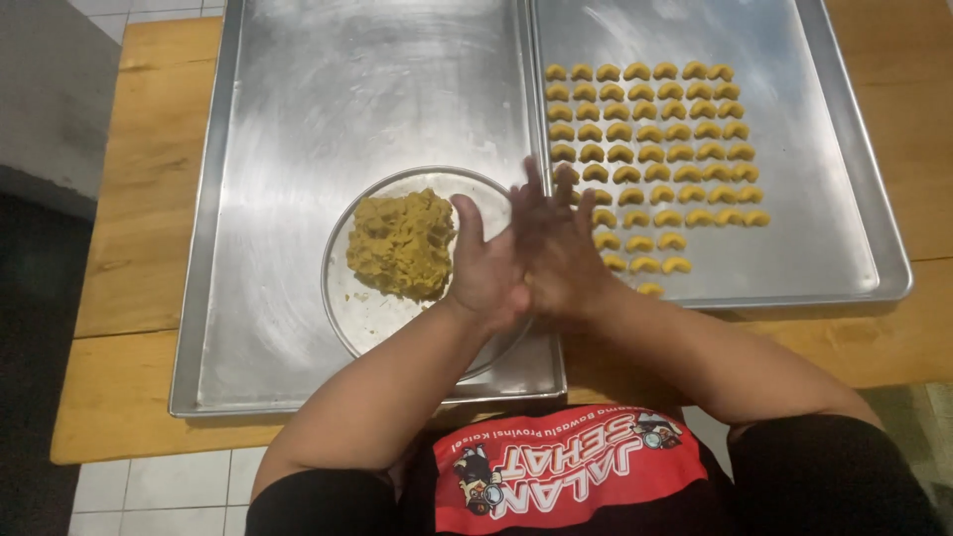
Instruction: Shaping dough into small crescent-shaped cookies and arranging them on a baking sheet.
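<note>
My left hand (pixel 484 266) and my right hand (pixel 558 248) are pressed flat against each other, palm to palm, with the fingers stretched out. They hover over the gap between two metal trays. Anything between the palms is hidden. Just left of my hands a lump of yellow-brown dough (pixel 402 245) lies on a round metal plate (pixel 367 318), which sits on the left tray (pixel 298 119). On the right tray (pixel 824 199), just beyond my right hand, lie several rows of small curved yellow dough pieces (pixel 650 149).
Both trays rest on a wooden table (pixel 139 199) whose near edge runs in front of my body. White floor tiles (pixel 149 486) show at the lower left. A grey surface (pixel 50 89) stands at the far left.
</note>
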